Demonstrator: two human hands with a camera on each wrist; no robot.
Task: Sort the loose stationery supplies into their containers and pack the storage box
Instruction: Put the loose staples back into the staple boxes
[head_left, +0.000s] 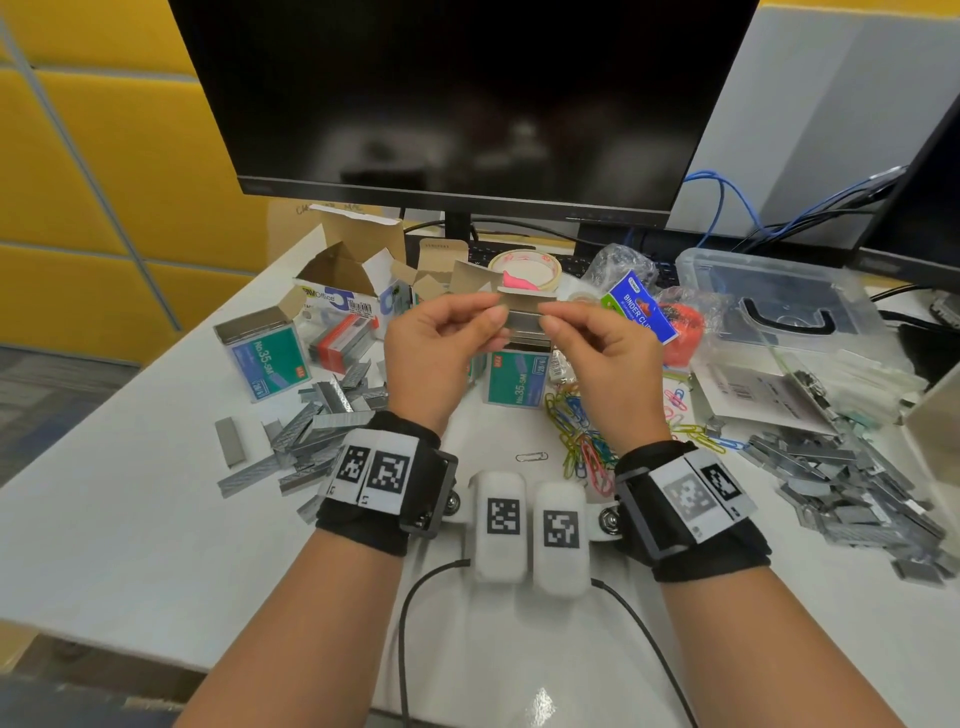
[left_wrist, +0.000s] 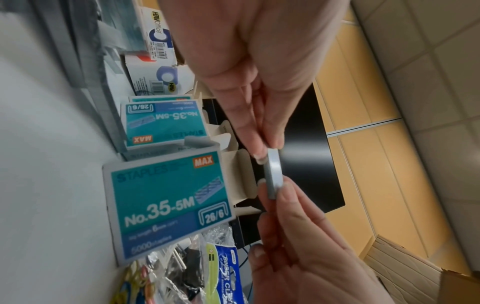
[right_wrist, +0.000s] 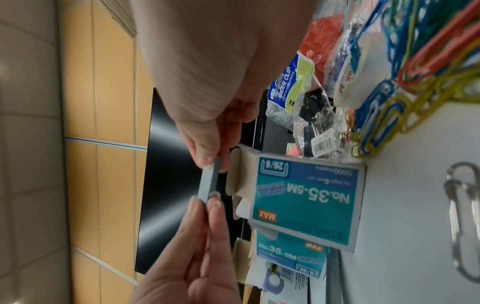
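- my left hand pinches one end of a staple strip between thumb and fingertips; my right hand pinches the other end the same way.
- the strip hangs level between both hands, lifted off the desk, just above an open teal staple box.
- in the left wrist view the strip shows edge-on, with that box lying under it, flaps open.
- left of my left hand i see a second teal box standing open, and a loose staple pile near that wrist.
- right of my right hand lie coloured paper clips, a binder clip bag, a clear storage box and another staple pile.
- beyond both hands i see a tape roll and a dark monitor.
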